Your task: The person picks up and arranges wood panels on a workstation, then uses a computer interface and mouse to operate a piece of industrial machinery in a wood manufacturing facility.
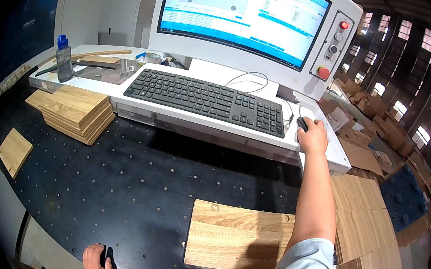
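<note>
- The keyboard point(203, 100) sits on a white shelf point(190, 120) below the lit screen point(242, 13), its long axis running left to right.
- Just off the keyboard's right end lies the mouse point(302, 123), black and partly covered by the right hand point(314, 137).
- The right hand's fingers are curled over the mouse and clasp it; the mouse lies directly under them, its long axis pointing mostly away from the person, crosswise to the keyboard.
- The right hand is the nearer one to both mouse and keyboard; the left hand point(95, 261) is well apart, on the near side of the keyboard and off to its left.
- Beside the left hand's fingers is a small black object point(110, 260); so close to the dim rim, I cannot tell what it is or whether the fingers are clamped on it.
- On the near side of the keyboard's right half, a wooden board point(237, 238) lies flat on the dark table point(139, 179), its long axis roughly parallel to the keyboard; the right arm point(319, 197) hides its right end.
- Left of the keyboard stands a blue-capped bottle point(64, 60), with a stack of boards point(79, 112) nearer the person.
- Right of the keyboard, and nearer, are more stacked panels point(367, 225).
</note>
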`<state>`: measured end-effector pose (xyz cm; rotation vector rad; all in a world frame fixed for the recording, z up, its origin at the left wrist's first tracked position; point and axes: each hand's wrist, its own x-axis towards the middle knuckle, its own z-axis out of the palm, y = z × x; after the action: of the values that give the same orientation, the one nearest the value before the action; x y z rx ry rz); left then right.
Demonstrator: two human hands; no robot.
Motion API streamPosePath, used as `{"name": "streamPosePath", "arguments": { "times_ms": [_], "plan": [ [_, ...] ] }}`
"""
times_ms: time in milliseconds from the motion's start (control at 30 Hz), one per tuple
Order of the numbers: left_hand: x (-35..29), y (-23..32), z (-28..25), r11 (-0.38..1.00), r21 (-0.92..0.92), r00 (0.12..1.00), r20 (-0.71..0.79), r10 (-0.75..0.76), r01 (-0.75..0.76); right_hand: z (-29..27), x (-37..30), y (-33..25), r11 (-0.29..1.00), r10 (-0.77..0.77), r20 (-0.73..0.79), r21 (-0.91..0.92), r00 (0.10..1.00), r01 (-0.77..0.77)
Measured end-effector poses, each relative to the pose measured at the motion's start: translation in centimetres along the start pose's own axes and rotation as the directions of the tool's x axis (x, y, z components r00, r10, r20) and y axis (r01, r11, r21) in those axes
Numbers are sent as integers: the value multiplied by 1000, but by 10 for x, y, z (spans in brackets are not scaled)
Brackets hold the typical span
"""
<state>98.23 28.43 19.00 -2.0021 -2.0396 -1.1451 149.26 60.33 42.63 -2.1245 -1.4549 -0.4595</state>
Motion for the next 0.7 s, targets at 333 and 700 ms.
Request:
{"name": "streamPosePath", "arguments": {
  "times_ms": [333,700],
  "plan": [
    [0,1,0,1000,5,1000,4,-18,18,-1,-1,-2,1000,4,14,0,1000,-4],
    [0,-3,0,1000,2,1000,7,-5,5,0,-1,-2,1000,0,-3,1,1000,0]
  ]
}}
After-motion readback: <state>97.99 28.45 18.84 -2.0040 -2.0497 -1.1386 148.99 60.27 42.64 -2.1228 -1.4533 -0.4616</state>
